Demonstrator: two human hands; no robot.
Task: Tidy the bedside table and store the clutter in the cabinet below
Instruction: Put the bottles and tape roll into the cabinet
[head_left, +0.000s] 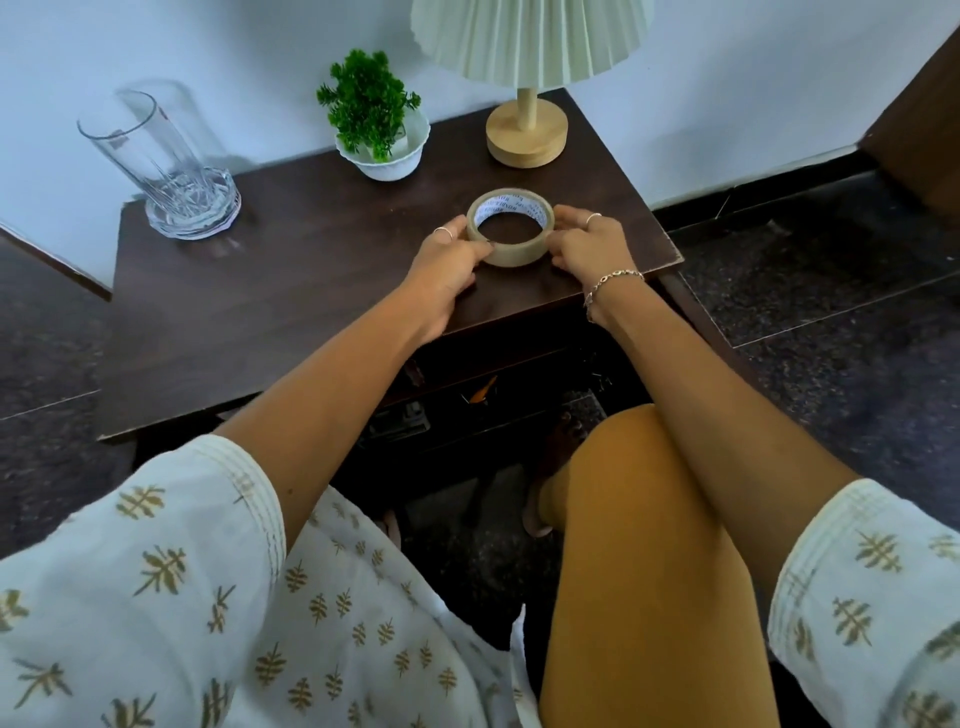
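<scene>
Pale blue walls and a dark speckled floor frame the dark brown wooden bedside table, which stands in a corner and is seen from above. Four things stand on its top, one of each: a tall clear cut-glass tumbler at the back left, a small green artificial plant in a white scalloped pot at the back centre, a lamp with a pleated pale green shade and round light-wood base at the back right, and a beige roll of packing tape with a printed white core lying flat near the front edge.

Both hands are on that roll. The left hand pinches its left side, thumb on the near wall and fingers round the far rim; the right hand does the same on the right side, fingers curled against the wall. The roll looks to be resting on the wood, not yet lifted — though the angle makes that hard to be sure of.

Below the top, the cabinet appears open, with a few dim objects inside, too dark to name or count.

As a judgement, the tidying looks well along: the tape is the only obvious clutter left on top, and it remains to be carried down into the cabinet and the cabinet closed. Whether the tumbler also counts as clutter cannot be told.
</scene>
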